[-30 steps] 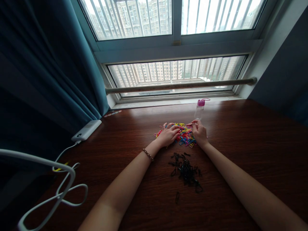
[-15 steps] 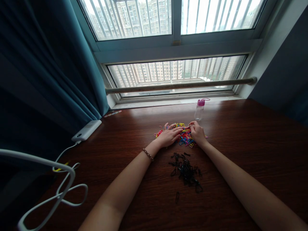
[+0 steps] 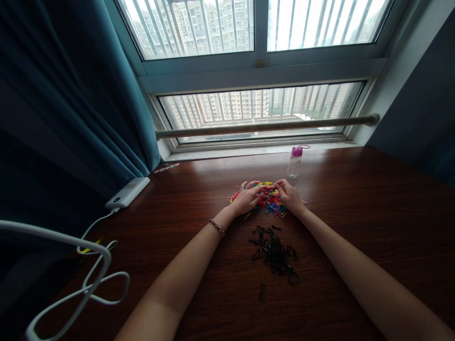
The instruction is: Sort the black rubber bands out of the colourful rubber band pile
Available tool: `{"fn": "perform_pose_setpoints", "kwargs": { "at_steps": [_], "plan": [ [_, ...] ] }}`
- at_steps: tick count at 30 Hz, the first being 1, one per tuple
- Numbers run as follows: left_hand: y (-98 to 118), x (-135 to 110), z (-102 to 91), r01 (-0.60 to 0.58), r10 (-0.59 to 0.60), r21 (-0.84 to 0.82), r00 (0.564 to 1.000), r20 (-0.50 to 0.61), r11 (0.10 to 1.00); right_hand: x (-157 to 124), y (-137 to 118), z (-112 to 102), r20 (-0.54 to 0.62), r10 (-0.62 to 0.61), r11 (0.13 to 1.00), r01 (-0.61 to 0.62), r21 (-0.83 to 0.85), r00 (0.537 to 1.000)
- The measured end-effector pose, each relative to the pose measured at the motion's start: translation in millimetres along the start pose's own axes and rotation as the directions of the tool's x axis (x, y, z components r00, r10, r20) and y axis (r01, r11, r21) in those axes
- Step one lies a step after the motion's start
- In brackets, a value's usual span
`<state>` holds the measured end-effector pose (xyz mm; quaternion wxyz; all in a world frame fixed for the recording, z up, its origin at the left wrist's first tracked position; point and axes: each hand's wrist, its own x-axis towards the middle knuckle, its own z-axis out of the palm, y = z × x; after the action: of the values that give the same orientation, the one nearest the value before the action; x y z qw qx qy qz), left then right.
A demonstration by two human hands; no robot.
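Observation:
A pile of small, bright, many-coloured rubber bands (image 3: 272, 206) lies on the dark wood table. My left hand (image 3: 247, 196) rests over the left part of this pile, fingers stretched and apart, hiding some of the bands. At the pile's right edge, my right hand (image 3: 288, 196) has its thumb and fingertips pinched together, close to the left fingertips. Whatever is in that pinch is too small to tell. Nearer to me, between my forearms, sits a second pile of black rubber bands (image 3: 275, 251), with one loose band (image 3: 262, 292) below it.
A clear bottle with a pink cap (image 3: 294, 163) stands behind my right hand. On the left lie a white power strip (image 3: 128, 192) and a looped white cable (image 3: 106, 265). A blue curtain (image 3: 135, 118) hangs beside the window, where a horizontal rail (image 3: 266, 127) crosses.
My right hand has shifted slightly left over the pile, still pinched. My left hand has drawn back a little to the left and lifted its fingers somewhat, uncovering more bands.

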<state>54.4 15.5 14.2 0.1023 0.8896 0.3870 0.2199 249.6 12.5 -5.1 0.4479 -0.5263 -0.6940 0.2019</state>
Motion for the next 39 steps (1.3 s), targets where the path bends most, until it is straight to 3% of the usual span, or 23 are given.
{"fn": "perform_pose_setpoints", "kwargs": {
  "at_steps": [4,9,14,18,20,22,24,25,28,31,32,33,34,35,37,38,39],
  "plan": [
    [-3,2,-2.5,-0.013,-0.003,-0.101,0.988,-0.154,0.995,-1,-6,1,-0.004,-0.082,0.995,0.082,0.060,0.997],
    [0,5,-7.4,-0.031,-0.058,-0.239,0.933,-0.355,0.971,-2,-20,1,-0.020,-0.180,0.981,0.181,0.062,0.983],
    [0,4,-10.9,0.018,-0.134,-0.305,0.922,-0.363,0.952,-6,-30,-1,-0.078,-0.220,0.974,0.224,0.041,0.972],
    [-9,4,-11.9,0.097,-0.243,-0.386,0.905,-0.350,0.917,-3,-32,-9,-0.129,-0.139,0.988,0.147,0.055,0.982],
    [-15,4,-12.3,0.133,-0.301,-0.434,0.888,-0.346,0.891,1,-35,-17,-0.043,-0.054,0.986,0.060,0.157,0.998],
    [-20,5,-13.0,0.174,-0.363,-0.491,0.874,-0.322,0.854,5,-41,-26,0.147,0.012,0.955,-0.055,0.292,0.989],
    [-24,6,-13.8,0.203,-0.416,-0.564,0.865,-0.279,0.801,7,-50,-35,0.381,0.020,0.913,-0.172,0.370,0.924],
    [-26,7,-14.1,0.207,-0.432,-0.597,0.863,-0.261,0.775,6,-55,-38,0.499,0.010,0.897,-0.228,0.378,0.866],
    [-29,7,-15.5,0.204,-0.452,-0.654,0.861,-0.235,0.729,-1,-69,-44,0.798,-0.013,0.870,-0.386,0.306,0.603],
    [-28,5,-20.3,0.209,-0.456,-0.676,0.865,-0.209,0.707,-9,-75,-45,0.946,0.004,0.851,-0.498,0.166,0.323],
    [-26,4,-23.2,0.214,-0.445,-0.684,0.877,-0.179,0.697,-10,-73,-45,0.963,0.011,0.845,-0.517,0.135,0.270],
    [-23,3,-26.8,0.221,-0.421,-0.691,0.898,-0.132,0.688,-10,-70,-44,0.967,0.017,0.842,-0.525,0.123,0.253],
    [-19,2,-30.7,0.229,-0.377,-0.696,0.924,-0.064,0.681,-8,-66,-44,0.958,0.023,0.842,-0.522,0.135,0.285],
    [-15,2,-34.5,0.239,-0.313,-0.695,0.949,0.020,0.678,-7,-60,-42,0.929,0.032,0.844,-0.507,0.173,0.370],
    [-2,1,-40.3,0.249,-0.136,-0.679,0.967,0.216,0.691,-1,-47,-38,0.751,0.071,0.852,-0.432,0.296,0.656],
    [4,1,-41.6,0.247,-0.040,-0.664,0.950,0.310,0.706,2,-39,-35,0.583,0.101,0.862,-0.364,0.354,0.806],
    [11,1,-41.6,0.240,0.047,-0.645,0.918,0.394,0.725,4,-31,-32,0.387,0.127,0.882,-0.282,0.377,0.913]
  ]
}}
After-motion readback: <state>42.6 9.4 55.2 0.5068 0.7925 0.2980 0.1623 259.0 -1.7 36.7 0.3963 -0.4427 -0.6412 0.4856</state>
